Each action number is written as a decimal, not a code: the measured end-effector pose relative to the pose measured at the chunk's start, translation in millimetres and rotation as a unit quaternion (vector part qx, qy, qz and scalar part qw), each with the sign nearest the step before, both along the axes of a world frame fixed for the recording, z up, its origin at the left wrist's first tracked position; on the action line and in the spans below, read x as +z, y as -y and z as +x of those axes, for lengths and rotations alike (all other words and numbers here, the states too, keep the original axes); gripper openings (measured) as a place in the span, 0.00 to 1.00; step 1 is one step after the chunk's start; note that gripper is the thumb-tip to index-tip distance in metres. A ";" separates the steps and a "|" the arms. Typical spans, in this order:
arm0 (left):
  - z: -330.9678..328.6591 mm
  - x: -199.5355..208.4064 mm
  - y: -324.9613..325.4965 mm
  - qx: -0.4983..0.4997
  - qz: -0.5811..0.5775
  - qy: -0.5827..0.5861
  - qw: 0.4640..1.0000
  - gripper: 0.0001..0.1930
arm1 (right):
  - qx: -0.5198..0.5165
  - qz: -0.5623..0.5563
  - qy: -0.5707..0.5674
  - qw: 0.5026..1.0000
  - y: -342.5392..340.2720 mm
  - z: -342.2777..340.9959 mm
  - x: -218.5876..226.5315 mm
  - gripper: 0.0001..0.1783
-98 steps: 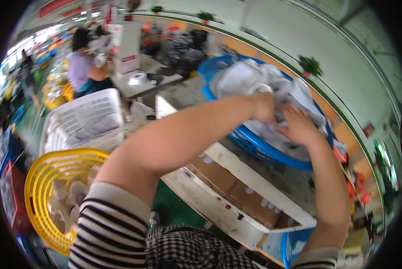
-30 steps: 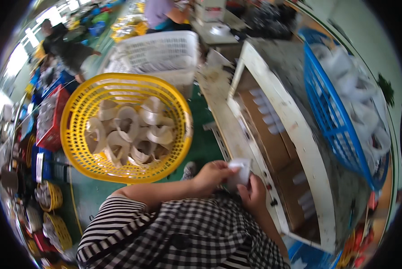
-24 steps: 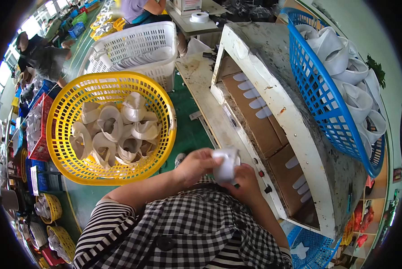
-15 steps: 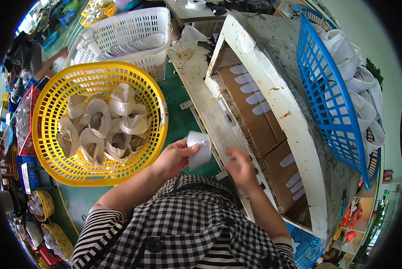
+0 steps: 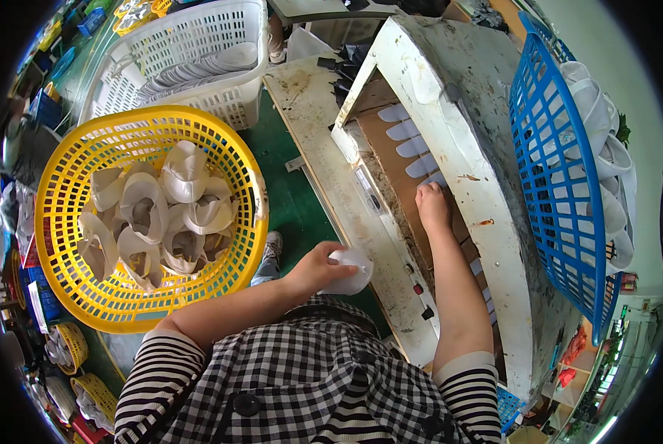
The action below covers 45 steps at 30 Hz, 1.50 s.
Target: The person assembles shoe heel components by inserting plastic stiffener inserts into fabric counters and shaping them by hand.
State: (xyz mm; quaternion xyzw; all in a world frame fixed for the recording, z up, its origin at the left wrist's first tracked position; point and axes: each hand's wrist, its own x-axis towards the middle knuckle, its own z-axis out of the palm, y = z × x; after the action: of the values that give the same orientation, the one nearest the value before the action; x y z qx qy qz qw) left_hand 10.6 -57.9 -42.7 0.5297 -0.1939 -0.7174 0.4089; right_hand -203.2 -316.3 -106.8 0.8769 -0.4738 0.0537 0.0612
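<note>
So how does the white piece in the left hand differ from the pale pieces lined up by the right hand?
The held piece is curved round; the lined-up pieces look flat with rounded ends. The held piece is up in the left hand; the lined-up pieces lie on brown board, near the right hand. Both are pale and plain-looking.

Left hand (image 5: 330, 268), thumb and fingers closed in a grip, left forearm (image 5: 243, 301) slanting inward; right hand (image 5: 433, 206), fingers curled, lies farther forward, right forearm (image 5: 456, 288) outstretched, wrist nearly straight.
</note>
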 end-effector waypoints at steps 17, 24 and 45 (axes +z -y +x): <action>-80.3 -22.0 96.3 -0.189 0.065 0.046 0.979 0.18 | -0.009 0.070 0.098 0.993 -187.0 -17.8 72.6 0.11; -76.8 -7.5 70.4 -0.167 0.072 -0.005 0.983 0.15 | -0.309 0.372 0.570 0.665 -189.8 -47.8 40.8 0.20; -54.6 5.4 -30.5 -0.210 -0.124 0.030 0.969 0.13 | -0.103 0.499 0.660 0.552 -231.0 -55.2 109.5 0.26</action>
State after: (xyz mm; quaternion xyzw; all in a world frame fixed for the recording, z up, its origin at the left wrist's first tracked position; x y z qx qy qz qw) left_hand -44.0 -27.3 -37.3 0.4441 -0.4001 -0.7412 0.3056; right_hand -258.5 -85.3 2.7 0.4299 -0.4193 0.3662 -0.7108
